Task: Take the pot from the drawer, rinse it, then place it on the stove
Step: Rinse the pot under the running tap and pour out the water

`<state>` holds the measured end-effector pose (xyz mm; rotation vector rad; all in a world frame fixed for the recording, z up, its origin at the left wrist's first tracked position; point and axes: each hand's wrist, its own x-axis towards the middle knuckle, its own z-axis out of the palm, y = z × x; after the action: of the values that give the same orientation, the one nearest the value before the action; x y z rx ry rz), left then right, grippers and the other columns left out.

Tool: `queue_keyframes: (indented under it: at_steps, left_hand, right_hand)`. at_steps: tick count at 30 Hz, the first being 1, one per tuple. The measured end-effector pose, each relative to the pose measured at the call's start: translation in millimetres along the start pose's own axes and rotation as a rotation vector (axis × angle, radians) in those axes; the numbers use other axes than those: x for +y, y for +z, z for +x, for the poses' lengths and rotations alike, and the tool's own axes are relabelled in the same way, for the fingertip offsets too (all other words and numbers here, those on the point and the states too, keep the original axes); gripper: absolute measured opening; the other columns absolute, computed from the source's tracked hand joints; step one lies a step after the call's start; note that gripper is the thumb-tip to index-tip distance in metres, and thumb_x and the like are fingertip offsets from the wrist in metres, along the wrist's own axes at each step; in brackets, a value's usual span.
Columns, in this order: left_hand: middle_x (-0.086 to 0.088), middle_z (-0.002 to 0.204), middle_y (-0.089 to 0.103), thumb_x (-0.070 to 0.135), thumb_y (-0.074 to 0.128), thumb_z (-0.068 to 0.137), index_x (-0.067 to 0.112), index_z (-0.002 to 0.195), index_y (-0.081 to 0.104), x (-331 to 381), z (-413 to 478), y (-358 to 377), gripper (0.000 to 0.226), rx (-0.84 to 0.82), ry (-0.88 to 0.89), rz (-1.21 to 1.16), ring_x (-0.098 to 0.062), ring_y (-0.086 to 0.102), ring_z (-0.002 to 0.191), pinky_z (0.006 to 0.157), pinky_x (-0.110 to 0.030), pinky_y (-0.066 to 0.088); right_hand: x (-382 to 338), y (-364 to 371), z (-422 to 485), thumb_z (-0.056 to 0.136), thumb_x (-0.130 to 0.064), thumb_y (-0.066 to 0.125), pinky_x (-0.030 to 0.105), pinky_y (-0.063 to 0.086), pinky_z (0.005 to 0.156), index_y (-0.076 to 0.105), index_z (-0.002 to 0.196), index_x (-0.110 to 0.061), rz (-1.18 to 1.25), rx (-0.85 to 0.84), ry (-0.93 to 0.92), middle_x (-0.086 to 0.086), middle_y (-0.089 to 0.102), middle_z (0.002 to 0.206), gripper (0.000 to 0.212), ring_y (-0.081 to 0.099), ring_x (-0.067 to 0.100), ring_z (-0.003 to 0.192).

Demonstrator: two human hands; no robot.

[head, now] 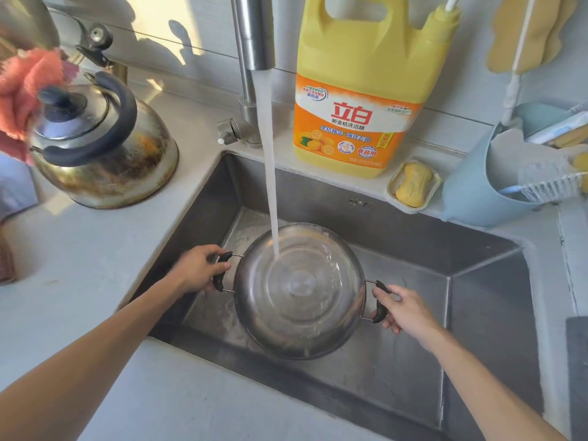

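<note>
Rinsing the pot (pixel 299 291) under the tap stream (pixel 270 186), my left hand (pixel 197 268) at nine o'clock and right hand (pixel 404 310) at three o'clock grip its handles; the stove remains.

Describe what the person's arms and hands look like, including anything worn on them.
Both forearms are bare as far as the frame shows: no sleeves visible. The left hand and right hand wear no gloves, and no rings, watch or bracelet show. Fingernails look short and unpainted.
</note>
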<state>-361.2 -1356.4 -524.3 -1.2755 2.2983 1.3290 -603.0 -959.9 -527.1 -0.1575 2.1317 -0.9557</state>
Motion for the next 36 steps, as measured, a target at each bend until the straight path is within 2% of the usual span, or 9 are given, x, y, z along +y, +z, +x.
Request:
queue_keyframes:
  at_steps: [5,9,17,20,22,24,26,29,36]
  left_hand:
    - [-0.01,0.085,0.081,0.025,0.077,0.1,0.022,0.112,0.074,-4.1,-4.2,-1.4,0.012,0.038,0.011,0.014,-0.024,0.082,0.066,0.068,-0.049,0.07]
    - [-0.008,0.084,0.079,0.028,0.074,0.102,0.023,0.106,0.071,-15.3,-5.6,2.6,0.007,0.019,-0.068,0.153,-0.026,0.081,0.065,0.068,-0.047,0.069]
    - [-0.008,0.092,0.072,0.021,0.072,0.103,0.016,0.1,0.064,-29.6,-7.9,4.7,0.01,-0.042,-0.218,0.275,-0.024,0.072,0.077,0.039,-0.027,0.052]
    - [-0.007,0.094,0.072,0.022,0.07,0.105,0.017,0.105,0.064,-30.9,-8.0,4.6,0.007,-0.034,-0.197,0.285,-0.028,0.075,0.084,0.044,-0.029,0.056]
    - [-0.008,0.098,0.074,0.023,0.067,0.106,0.018,0.108,0.065,-30.8,-9.3,5.2,0.005,-0.024,-0.18,0.222,-0.03,0.078,0.086,0.056,-0.04,0.067]
    - [-0.007,0.098,0.076,0.026,0.067,0.107,0.019,0.112,0.068,-29.3,-11.0,3.9,0.009,-0.003,-0.139,0.15,-0.029,0.08,0.083,0.066,-0.048,0.07]
    - [-0.001,0.095,0.078,0.029,0.068,0.106,0.023,0.118,0.071,-23.8,-14.8,1.0,0.014,0.048,-0.078,0.095,-0.023,0.081,0.074,0.068,-0.045,0.07]
    - [-0.002,0.096,0.081,0.03,0.073,0.103,0.024,0.13,0.073,-9.3,-22.4,-4.2,0.028,0.124,-0.012,-0.004,-0.015,0.078,0.056,0.056,-0.034,0.066]
    - [0.005,0.082,0.075,0.024,0.073,0.103,0.016,0.138,0.074,7.2,-34.2,-5.5,0.036,0.179,0.036,-0.084,-0.007,0.071,0.048,0.046,-0.017,0.054]
  right_hand:
    - [-4.9,0.3,0.8,0.101,-0.038,0.069,0.025,0.042,0.045,0.063,0.126,-0.027,-0.091,-0.012,-0.044,0.005,0.083,0.081,0.028,0.062,0.017,0.054]
    - [-11.1,7.9,5.0,0.099,-0.037,0.071,0.027,0.044,0.044,0.062,0.135,-0.028,-0.122,0.017,-0.044,0.01,0.081,0.077,0.038,0.061,0.017,0.05]
    - [-46.1,11.8,6.3,0.1,-0.036,0.069,0.028,0.049,0.045,0.062,0.142,-0.03,-0.262,-0.033,-0.14,0.01,0.08,0.073,0.042,0.063,0.014,0.046]
    - [-51.5,11.8,6.8,0.101,-0.032,0.068,0.027,0.049,0.043,0.062,0.142,-0.029,-0.265,-0.024,-0.149,0.009,0.08,0.072,0.042,0.062,0.01,0.043]
    - [-48.8,9.8,7.8,0.101,-0.031,0.068,0.028,0.05,0.043,0.062,0.142,-0.028,-0.238,-0.017,-0.139,0.01,0.08,0.073,0.041,0.063,0.011,0.044]
    - [-42.1,8.1,9.0,0.101,-0.029,0.068,0.03,0.053,0.045,0.063,0.141,-0.025,-0.188,-0.005,-0.116,0.013,0.08,0.074,0.04,0.065,0.017,0.047]
    - [-32.8,7.1,9.9,0.101,-0.028,0.068,0.032,0.054,0.047,0.063,0.142,-0.021,-0.141,0.013,-0.088,0.015,0.08,0.074,0.041,0.066,0.02,0.049]
    - [-20.8,10.4,8.1,0.102,-0.026,0.068,0.034,0.055,0.049,0.062,0.143,-0.019,-0.09,0.022,-0.037,0.018,0.08,0.076,0.042,0.066,0.023,0.051]
    - [-16.4,11.2,3.1,0.103,-0.028,0.067,0.032,0.051,0.049,0.065,0.141,-0.019,-0.074,0.009,0.007,0.02,0.08,0.079,0.039,0.063,0.023,0.052]
